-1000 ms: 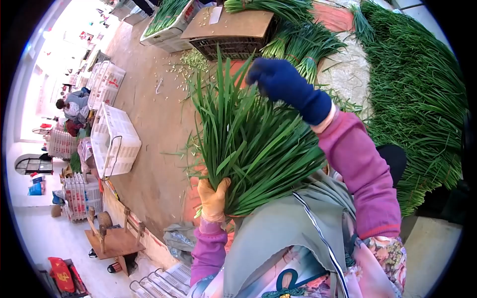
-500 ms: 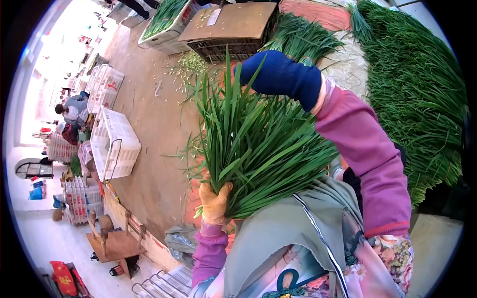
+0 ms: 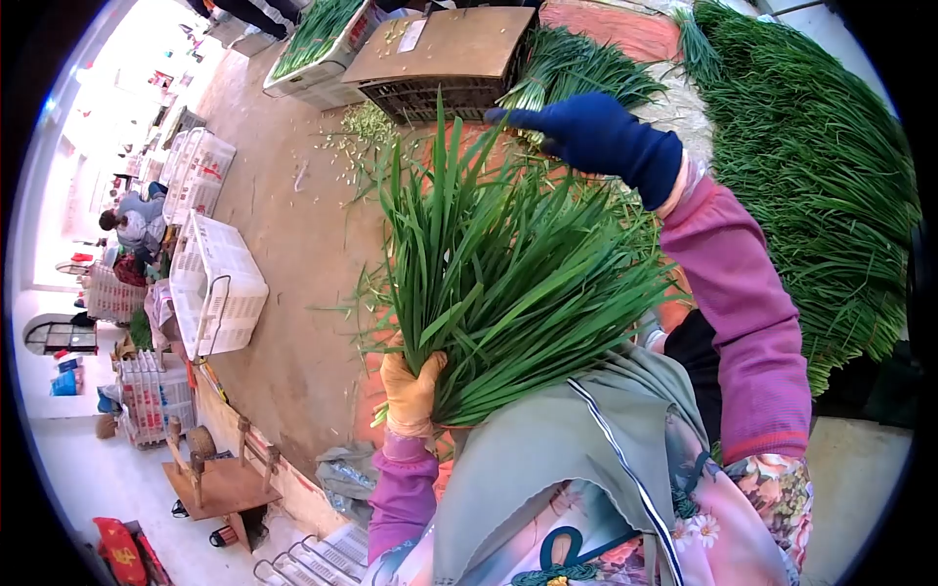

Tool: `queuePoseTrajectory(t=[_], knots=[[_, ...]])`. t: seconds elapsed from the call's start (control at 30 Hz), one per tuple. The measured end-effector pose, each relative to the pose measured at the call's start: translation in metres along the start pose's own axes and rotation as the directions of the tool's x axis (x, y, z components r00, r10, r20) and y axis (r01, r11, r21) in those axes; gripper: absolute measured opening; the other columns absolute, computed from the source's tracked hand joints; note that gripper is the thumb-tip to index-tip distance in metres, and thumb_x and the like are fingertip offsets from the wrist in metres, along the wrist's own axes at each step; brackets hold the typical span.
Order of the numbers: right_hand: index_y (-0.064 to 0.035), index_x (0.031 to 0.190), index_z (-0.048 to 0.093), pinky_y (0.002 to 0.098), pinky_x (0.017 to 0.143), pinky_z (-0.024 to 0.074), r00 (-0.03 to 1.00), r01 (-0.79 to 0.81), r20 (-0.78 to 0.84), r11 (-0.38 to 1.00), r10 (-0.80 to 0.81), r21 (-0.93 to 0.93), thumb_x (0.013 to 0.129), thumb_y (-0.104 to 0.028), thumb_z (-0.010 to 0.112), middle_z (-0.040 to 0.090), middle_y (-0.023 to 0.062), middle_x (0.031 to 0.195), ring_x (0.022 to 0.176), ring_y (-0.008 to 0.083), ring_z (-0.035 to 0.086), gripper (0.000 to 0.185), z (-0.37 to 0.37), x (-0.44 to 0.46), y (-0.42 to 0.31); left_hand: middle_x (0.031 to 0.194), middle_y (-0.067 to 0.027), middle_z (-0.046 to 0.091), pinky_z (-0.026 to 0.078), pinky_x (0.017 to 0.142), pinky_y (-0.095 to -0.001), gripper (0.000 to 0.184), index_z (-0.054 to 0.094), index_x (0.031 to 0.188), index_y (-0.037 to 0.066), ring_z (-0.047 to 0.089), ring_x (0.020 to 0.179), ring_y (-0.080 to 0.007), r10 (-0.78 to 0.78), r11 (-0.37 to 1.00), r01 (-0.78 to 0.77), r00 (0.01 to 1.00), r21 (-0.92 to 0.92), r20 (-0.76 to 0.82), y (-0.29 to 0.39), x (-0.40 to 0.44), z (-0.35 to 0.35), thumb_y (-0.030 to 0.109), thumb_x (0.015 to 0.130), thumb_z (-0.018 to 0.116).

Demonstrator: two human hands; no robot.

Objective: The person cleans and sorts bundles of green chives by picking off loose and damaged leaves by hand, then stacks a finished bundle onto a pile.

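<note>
My left hand (image 3: 411, 387), in a yellowish-tan glove, is closed around the base of a bunch of garlic chives (image 3: 518, 283). The long green leaves fan out upward and to the right across my lap. Above the leaves is my right hand (image 3: 578, 132), in a navy glove. Its index finger points left beside the tip of a tall leaf, and the other fingers are partly bent. Whether that finger touches the leaf I cannot tell. Past this hand, tied bundles of chives (image 3: 596, 73) lie on the floor sheet.
A large pile of chives (image 3: 801, 186) spreads along the right. Ahead stands a dark crate topped with a brown board (image 3: 440, 44), beside a white crate of greens (image 3: 318, 68). A white basket (image 3: 220, 283) and a wooden stool (image 3: 220, 483) are on the left. Another person (image 3: 137, 225) sits farther off.
My right hand has moved right and slightly down, away from the upright leaf tips, with its index finger now extended. My left hand keeps its hold on the chives. The view has shifted slightly.
</note>
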State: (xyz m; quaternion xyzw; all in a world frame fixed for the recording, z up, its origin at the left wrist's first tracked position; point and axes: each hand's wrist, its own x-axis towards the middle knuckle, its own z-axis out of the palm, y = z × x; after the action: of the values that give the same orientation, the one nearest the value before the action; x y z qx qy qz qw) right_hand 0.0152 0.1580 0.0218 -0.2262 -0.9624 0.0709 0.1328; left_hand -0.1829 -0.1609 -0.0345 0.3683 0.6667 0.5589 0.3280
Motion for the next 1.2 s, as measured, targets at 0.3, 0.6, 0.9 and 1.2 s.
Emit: queuePoseTrajectory(t=[0.3, 0.6, 0.9, 1.2], knots=[[-0.0068, 0.086, 0.062, 0.022, 0.047, 0.045, 0.988, -0.143, 0.098, 0.448, 0.122, 0.883, 0.093, -0.027, 0.049, 0.063, 0.0005, 0.072, 0.056, 0.0078, 0.057, 0.025, 0.004, -0.01, 0.011, 0.088, -0.0049, 0.062, 0.047, 0.069, -0.0245, 0.029, 0.057, 0.102, -0.003, 0.055, 0.075, -0.0115, -0.021, 1.0, 0.021, 0.999, -0.024, -0.024, -0.015, 0.004, -0.009, -0.005, 0.073, 0.06], [-0.0112, 0.114, 0.059, 0.0244, 0.047, 0.0424, 0.967, 0.046, -0.207, 0.697, 0.149, 0.716, 0.087, -0.026, 0.058, 0.06, 0.0028, 0.065, 0.048, 0.0113, 0.052, 0.031, -0.036, -0.04, -0.032, 0.091, -0.0035, 0.062, 0.046, 0.071, -0.0236, 0.026, 0.057, 0.102, -0.001, 0.056, 0.079, -0.0109, -0.085, 0.992, 0.084, 0.996, -0.094, -0.007, -0.012, 0.016, -0.007, -0.005, 0.077, 0.058], [-0.0129, 0.115, 0.057, 0.0379, 0.04, 0.0396, 0.984, 0.174, -0.047, 0.985, -0.174, -0.017, 0.079, -0.015, 0.054, 0.052, 0.0083, 0.055, 0.048, 0.0252, 0.056, 0.037, 0.025, -0.059, -0.113, 0.087, -0.0059, 0.064, 0.047, 0.07, -0.0246, 0.022, 0.06, 0.097, -0.005, 0.057, 0.075, -0.011, -0.135, 0.986, 0.131, 0.99, -0.107, -0.029, -0.002, 0.021, 0.002, -0.004, 0.075, 0.06], [-0.0058, 0.102, 0.062, 0.0197, 0.052, 0.0445, 0.925, -0.09, 0.03, 0.144, 0.378, 0.985, 0.09, -0.016, 0.051, 0.064, 0.0004, 0.079, 0.06, 0.0086, 0.058, 0.019, 0.008, -0.064, -0.068, 0.106, -0.0093, 0.06, 0.047, 0.076, -0.025, 0.045, 0.049, 0.121, -0.002, 0.056, 0.085, -0.0125, -0.171, 0.981, 0.175, 0.984, -0.08, 0.056, -0.012, 0.036, -0.013, -0.001, 0.078, 0.06]])
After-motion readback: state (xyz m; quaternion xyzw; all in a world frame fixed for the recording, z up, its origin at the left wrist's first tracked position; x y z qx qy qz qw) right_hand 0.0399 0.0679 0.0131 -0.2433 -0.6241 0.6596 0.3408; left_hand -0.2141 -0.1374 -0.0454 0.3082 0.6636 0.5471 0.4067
